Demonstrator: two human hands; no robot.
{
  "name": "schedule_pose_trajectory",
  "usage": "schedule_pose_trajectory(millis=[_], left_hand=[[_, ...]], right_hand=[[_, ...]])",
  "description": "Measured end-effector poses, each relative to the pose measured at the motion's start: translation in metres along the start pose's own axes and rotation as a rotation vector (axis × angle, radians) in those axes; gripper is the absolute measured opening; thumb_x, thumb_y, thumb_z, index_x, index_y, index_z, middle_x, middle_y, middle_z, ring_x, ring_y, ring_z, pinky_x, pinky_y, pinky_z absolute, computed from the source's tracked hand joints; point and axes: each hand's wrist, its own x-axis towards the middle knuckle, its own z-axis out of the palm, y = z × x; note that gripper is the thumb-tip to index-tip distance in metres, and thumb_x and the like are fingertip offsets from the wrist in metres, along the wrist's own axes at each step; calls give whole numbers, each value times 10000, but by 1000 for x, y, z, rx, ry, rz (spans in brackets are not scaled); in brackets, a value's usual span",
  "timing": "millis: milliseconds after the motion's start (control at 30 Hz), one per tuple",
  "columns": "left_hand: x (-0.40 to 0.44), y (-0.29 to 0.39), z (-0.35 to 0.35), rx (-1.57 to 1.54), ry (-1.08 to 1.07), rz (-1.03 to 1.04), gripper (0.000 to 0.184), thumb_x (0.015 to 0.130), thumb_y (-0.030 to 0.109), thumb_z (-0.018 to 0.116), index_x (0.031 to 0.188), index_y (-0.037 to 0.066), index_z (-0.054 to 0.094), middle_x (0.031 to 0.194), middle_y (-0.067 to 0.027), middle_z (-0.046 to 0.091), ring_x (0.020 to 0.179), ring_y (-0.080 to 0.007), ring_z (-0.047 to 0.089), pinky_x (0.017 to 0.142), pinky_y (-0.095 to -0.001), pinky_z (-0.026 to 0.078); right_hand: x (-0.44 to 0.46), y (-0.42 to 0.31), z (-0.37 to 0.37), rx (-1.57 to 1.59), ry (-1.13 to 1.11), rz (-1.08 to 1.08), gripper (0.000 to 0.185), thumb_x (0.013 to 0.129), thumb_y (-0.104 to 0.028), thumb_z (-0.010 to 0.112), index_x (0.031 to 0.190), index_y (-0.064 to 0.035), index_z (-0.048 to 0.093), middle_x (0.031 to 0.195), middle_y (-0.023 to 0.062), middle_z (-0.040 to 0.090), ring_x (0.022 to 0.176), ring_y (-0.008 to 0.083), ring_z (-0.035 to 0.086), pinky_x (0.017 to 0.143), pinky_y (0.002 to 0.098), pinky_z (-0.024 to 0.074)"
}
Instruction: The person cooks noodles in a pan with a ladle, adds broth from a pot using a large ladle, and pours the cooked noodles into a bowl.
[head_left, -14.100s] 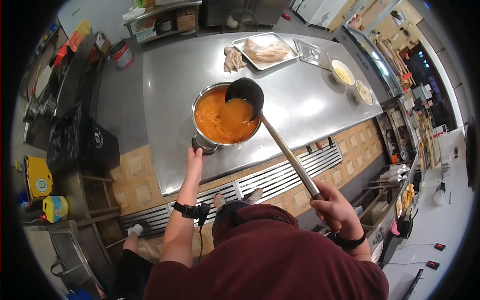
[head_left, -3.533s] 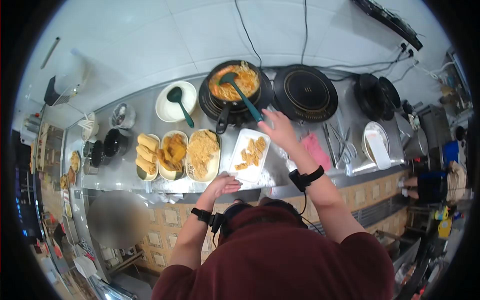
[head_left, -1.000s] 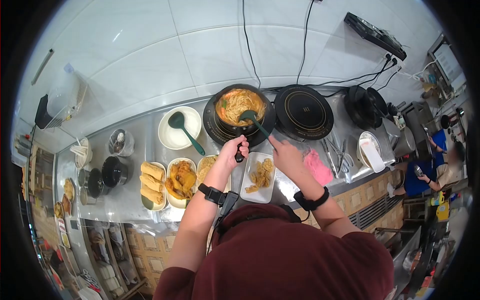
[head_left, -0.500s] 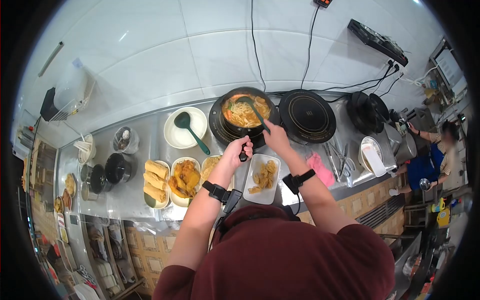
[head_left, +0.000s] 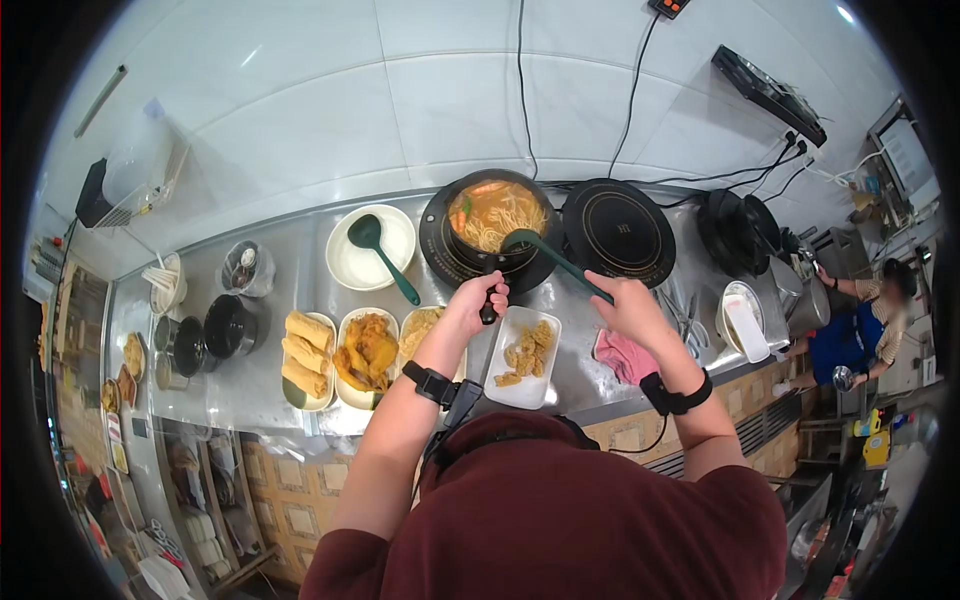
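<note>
On the cooker (head_left: 437, 262): noodle pan (head_left: 470, 248), handle (head_left: 489, 265) clasped in left grip (head_left: 480, 303); green ladle (head_left: 565, 262) clasped in right grip (head_left: 630, 308); gentle strokes advised.

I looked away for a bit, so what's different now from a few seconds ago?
The left hand has moved up from beside the white tray and taken hold of the pan handle. The right hand now grips the green ladle, whose head has gone from the pan's far left to its near right. The other ladle still rests in the white bowl.
</note>
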Motion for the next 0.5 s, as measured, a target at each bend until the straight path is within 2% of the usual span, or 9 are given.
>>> schedule_pose_trajectory(millis=[67, 200, 400, 500], left_hand=[[-1, -2, 1, -5, 18, 10, 124, 887, 181, 466, 864, 64, 431, 633, 11, 434, 452, -59, 364, 374, -187, 309], [-1, 0, 3, 5, 51, -26, 129, 894, 186, 452, 855, 67, 424, 626, 17, 420, 449, -54, 355, 369, -187, 294], [-2, 1, 5, 23, 65, -30, 136, 900, 199, 437, 858, 73, 411, 612, 29, 392, 439, -54, 336, 366, -189, 282], [-2, 0, 3, 15, 47, -28, 152, 891, 179, 450, 783, 87, 396, 617, 7, 415, 444, -62, 356, 373, -196, 305]], right_hand=[[15, -7, -12, 37, -75, -11, 337, 723, -142, 577, 1046, -47, 591, 743, 232, 581, 681, 358, 575, 658, 398, 465], [56, 15, 14, 41, -177, -62, 351, 730, -181, 575, 1059, -57, 589, 772, 217, 595, 705, 346, 583, 675, 392, 471], [88, 6, 56, -397, -116, -141, 458, 751, -151, 546, 1202, -104, 479, 764, 161, 588, 639, 306, 603, 581, 378, 495], [97, 8, 73, -592, -116, -210, 511, 753, -111, 515, 1252, -104, 404, 757, 128, 548, 604, 272, 607, 510, 354, 489]])
